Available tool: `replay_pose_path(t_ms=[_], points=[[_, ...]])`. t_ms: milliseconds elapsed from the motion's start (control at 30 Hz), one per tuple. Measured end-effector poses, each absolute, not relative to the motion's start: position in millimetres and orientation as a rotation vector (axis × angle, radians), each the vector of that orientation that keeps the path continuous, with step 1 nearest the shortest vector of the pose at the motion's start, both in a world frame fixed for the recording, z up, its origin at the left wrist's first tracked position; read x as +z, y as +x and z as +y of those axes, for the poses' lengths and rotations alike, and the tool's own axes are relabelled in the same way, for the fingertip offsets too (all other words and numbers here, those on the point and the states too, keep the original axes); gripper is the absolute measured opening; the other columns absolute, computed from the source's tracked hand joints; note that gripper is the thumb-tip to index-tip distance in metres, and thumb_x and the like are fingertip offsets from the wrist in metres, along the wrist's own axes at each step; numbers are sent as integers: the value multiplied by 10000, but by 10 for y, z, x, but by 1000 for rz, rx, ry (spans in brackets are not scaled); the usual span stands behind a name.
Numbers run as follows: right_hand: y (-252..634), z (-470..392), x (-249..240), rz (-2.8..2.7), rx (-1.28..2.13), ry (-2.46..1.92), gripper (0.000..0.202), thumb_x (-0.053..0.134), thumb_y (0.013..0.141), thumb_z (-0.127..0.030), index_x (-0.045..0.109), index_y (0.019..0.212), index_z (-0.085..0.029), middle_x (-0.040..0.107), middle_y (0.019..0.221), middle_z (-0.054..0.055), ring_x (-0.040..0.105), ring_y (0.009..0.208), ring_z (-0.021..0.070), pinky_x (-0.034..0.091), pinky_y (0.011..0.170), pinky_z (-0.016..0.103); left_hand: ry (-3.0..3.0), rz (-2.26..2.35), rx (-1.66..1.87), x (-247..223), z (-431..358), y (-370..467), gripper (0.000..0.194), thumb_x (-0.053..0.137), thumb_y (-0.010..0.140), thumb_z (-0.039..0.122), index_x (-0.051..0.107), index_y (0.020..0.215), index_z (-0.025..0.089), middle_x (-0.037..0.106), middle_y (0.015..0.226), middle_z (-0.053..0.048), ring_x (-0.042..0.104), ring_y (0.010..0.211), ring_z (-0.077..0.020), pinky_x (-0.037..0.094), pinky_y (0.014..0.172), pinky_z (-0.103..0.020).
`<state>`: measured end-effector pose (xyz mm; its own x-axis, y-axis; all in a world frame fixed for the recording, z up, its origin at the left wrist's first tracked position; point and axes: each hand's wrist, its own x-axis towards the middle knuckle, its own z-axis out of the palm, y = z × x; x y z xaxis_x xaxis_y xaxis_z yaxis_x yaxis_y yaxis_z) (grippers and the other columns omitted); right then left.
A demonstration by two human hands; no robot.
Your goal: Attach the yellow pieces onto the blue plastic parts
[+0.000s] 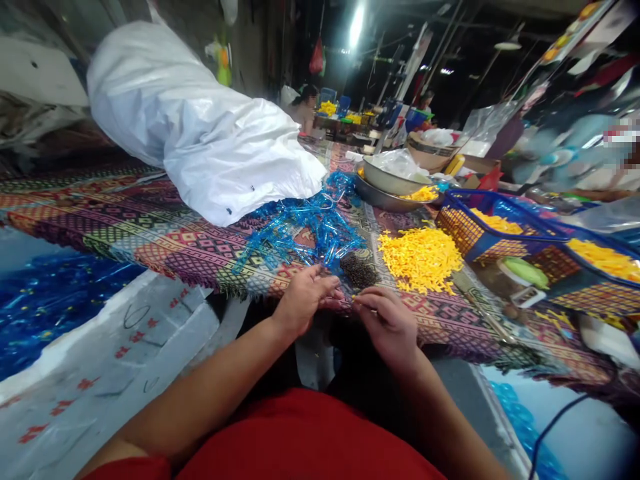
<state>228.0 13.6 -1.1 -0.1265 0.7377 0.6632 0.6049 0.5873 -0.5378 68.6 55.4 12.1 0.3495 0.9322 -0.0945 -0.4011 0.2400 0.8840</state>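
My left hand [306, 297] is closed over the table's front edge, its fingers round something small and clear that I cannot make out. Close by on the right, my right hand [387, 323] pinches near a tiny yellow bit. Just beyond the fingertips lies a small heap of dark beads [358, 270]. Behind them, clear blue plastic pieces [325, 227] spread over the patterned cloth [240, 257]. A pile of small yellow pieces [421, 260] sits to the right of the beads.
A large white sack [210, 127] lies at the back left. Stacked metal bowls [393, 193] and blue baskets [480, 247] of yellow pieces stand at the right. Foam boxes with blue pieces [60, 307] flank the table below. A fan [557, 157] is far right; people sit beyond.
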Motion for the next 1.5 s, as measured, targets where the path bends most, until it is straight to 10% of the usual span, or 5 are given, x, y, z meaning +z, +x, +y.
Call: replay_pose_path(t_ms=[1500], points=[[1782, 381, -175, -2180, 214, -976, 205, 437, 860, -115, 621, 930, -172, 588, 834, 72, 570, 745, 146, 480, 631, 253, 1408, 1285, 923, -169, 222, 314, 184, 411, 802, 226, 564, 729, 153, 517, 465, 30, 468, 427, -101, 350, 448, -210]])
